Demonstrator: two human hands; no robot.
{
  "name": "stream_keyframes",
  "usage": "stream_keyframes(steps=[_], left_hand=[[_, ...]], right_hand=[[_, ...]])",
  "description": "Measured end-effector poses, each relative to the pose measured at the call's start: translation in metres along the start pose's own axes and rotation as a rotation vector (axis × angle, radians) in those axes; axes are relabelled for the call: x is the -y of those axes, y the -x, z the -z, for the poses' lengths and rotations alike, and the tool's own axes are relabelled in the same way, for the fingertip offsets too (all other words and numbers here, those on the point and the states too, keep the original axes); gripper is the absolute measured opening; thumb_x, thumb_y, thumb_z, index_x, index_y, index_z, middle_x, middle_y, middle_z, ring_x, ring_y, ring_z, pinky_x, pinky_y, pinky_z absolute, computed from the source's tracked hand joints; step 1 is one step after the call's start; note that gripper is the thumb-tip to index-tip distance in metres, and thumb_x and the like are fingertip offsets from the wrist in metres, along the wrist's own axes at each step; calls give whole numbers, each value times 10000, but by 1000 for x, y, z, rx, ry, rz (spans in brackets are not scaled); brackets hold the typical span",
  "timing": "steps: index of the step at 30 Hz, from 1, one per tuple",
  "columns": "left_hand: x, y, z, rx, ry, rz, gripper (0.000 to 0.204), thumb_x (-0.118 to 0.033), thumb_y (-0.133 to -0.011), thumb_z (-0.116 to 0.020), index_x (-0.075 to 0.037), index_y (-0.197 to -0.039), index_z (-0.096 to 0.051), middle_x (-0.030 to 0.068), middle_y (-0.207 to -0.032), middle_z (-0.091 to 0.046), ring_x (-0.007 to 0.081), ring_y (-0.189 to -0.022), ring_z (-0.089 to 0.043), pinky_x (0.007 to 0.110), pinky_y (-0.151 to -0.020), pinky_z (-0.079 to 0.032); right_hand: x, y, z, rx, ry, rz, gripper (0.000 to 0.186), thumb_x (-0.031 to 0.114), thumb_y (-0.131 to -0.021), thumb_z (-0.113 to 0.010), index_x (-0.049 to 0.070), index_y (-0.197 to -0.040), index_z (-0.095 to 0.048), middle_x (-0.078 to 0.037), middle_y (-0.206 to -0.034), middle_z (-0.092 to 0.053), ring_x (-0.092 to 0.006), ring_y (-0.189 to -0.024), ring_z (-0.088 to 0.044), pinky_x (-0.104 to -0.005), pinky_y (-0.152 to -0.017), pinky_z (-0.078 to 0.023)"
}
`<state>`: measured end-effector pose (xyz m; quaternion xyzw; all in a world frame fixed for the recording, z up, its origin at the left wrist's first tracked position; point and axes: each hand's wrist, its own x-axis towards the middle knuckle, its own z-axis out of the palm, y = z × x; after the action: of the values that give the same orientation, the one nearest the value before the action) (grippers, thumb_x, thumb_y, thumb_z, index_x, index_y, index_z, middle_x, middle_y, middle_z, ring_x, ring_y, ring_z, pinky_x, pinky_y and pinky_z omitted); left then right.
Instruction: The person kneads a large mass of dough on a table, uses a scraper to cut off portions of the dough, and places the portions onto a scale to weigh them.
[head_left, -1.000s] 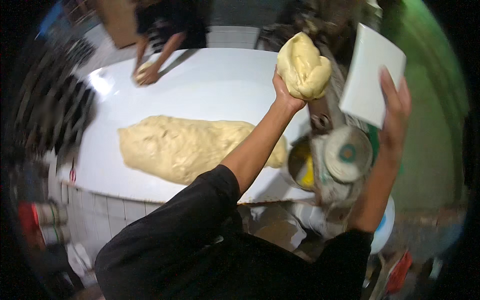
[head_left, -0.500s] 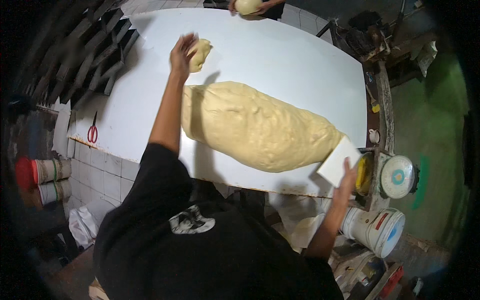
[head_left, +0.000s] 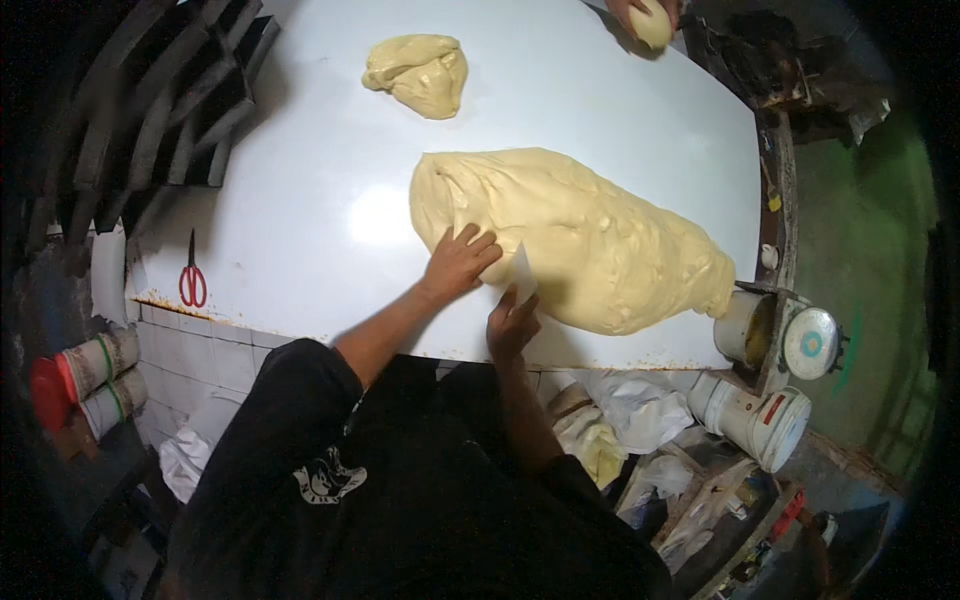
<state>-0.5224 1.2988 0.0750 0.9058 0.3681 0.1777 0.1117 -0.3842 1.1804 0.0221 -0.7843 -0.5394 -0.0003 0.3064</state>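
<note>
- Big dough mass (head_left: 580, 240) lies across the middle of the white table (head_left: 300, 200), its near edge under both hands.
- Left hand (head_left: 460, 262) rests flat on the dough's near-left edge, fingers spread, gripping nothing.
- Right hand (head_left: 512, 322) is clamped on a white scraper (head_left: 522, 275), blade set against the dough.
- Judgement: press the blade straight down to the tabletop, left hand steadying the portion and kept off the blade line.
- Small dough lump (head_left: 420, 72) sits well apart, far side.
- Another person's hand (head_left: 645, 15) cups a dough ball at the far edge.
- Red scissors (head_left: 192, 280) near the left edge.
</note>
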Motion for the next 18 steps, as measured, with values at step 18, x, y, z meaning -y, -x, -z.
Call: stream_keyframes(steps=[18], left_hand=[[70, 189, 144, -177, 705, 1039, 343, 29, -740, -742, 14, -1080, -698, 168, -1044, -740, 257, -988, -706, 348, -939, -522]], right_hand=[[178, -198, -42, 465, -172, -11, 343, 299, -1046, -481, 41, -1271, -483, -291, -925, -693, -510, -884, -671, -616, -770, -518]])
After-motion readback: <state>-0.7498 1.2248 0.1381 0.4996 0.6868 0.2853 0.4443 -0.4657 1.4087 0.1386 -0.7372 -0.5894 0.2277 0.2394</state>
